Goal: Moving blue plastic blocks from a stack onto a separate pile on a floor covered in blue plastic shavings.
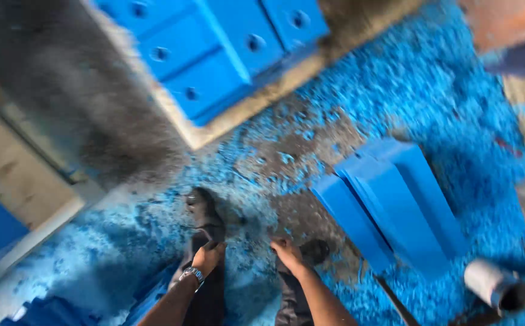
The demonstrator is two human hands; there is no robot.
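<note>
I look straight down at my legs and shoes on a floor covered with blue plastic shavings (395, 84). My left hand (207, 256), with a metal wristwatch, hangs by my left thigh and holds nothing; its fingers are loosely curled. My right hand (288, 253) hangs by my right thigh, also with nothing in it, fingers slightly apart. Just right of my right hand, a stack of blue plastic slabs (392, 205) lies on the floor.
Blue blocks with round holes (214, 48) rest on a wooden pallet (256, 105) ahead. A grey-white pipe end (496, 285) lies at lower right. More blue pieces (51, 311) sit at lower left. A pale bench edge (27, 181) runs along the left.
</note>
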